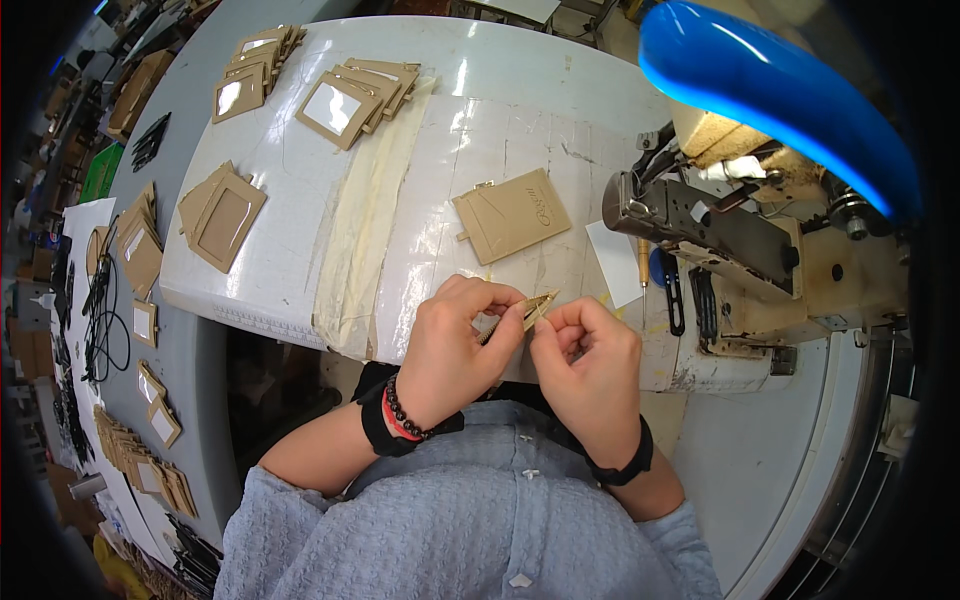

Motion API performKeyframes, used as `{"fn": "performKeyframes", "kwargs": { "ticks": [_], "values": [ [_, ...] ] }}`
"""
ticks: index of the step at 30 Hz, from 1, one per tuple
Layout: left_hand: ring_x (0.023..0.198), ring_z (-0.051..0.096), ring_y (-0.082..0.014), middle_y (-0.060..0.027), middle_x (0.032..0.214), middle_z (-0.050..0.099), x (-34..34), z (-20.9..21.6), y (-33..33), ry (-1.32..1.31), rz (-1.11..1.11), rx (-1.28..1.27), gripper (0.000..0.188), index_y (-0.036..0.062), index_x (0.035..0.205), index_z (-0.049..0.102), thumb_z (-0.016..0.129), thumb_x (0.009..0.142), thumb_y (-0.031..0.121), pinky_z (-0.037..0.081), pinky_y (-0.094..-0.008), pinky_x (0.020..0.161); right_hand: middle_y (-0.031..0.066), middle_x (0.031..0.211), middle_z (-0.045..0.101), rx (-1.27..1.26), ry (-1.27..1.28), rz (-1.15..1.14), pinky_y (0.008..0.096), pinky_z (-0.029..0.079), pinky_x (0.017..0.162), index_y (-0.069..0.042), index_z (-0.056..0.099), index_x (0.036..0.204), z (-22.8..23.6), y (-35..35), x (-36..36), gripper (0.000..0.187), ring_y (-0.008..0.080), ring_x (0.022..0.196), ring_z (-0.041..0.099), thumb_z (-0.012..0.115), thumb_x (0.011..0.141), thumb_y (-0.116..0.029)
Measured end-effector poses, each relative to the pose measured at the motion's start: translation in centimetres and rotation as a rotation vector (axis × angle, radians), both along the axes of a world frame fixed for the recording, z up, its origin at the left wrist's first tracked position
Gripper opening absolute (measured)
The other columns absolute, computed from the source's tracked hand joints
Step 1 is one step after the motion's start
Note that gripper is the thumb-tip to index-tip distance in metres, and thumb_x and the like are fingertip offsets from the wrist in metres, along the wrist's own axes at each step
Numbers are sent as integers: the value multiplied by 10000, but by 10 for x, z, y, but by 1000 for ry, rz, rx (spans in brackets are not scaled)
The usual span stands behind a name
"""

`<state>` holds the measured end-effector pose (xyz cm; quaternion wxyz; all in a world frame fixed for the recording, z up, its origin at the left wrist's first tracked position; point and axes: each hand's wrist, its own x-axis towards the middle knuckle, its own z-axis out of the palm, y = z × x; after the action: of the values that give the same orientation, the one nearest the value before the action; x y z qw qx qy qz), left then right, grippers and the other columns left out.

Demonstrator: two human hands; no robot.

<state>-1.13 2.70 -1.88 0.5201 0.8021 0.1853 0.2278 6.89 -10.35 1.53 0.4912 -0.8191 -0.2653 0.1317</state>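
My left hand pinches a small tan piece between thumb and fingers, close to my body above the table's near edge. It is seen almost edge-on, and much of it is hidden by the fingers; it resembles the card holders nearby. My right hand is closed, with thumb and forefinger pressed together at the piece's right end. What those fingertips grip is too small to make out. Just beyond both hands, a tan card holder with a printed mark and slanted pocket lies flat on the table.
A sewing machine with a blue cover stands at right. By it lie white paper, an awl and a blue-and-black cutter. Framed holders sit in stacks at far left; a grey side table holds more.
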Motion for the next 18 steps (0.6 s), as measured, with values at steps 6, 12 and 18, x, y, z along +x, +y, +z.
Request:
{"fn": "performKeyframes", "kwargs": {
  "ticks": [6,12,18],
  "values": [
    [755,649,-165,-100,843,697,-1,1,-1,1,3,10,128,11,958,727,735,861,94,473,-279,574,89,620,600,3,-67,-28,313,465,497,4,600,770,-1,2,-2,109,176,514,584,690,830,-1],
    [756,651,-168,-97,839,694,-1,1,-2,-3,3,11,123,15,957,729,734,858,87,478,-278,573,94,616,595,-11,-81,-2,325,462,496,7,595,768,0,1,0,112,190,513,581,687,831,-3],
    [753,652,-173,-97,833,691,-1,1,-2,-4,2,24,117,14,949,727,733,853,80,487,-282,568,103,615,591,-57,-78,14,333,460,497,10,593,765,8,1,2,112,195,510,573,682,831,-2]
  ]
}}
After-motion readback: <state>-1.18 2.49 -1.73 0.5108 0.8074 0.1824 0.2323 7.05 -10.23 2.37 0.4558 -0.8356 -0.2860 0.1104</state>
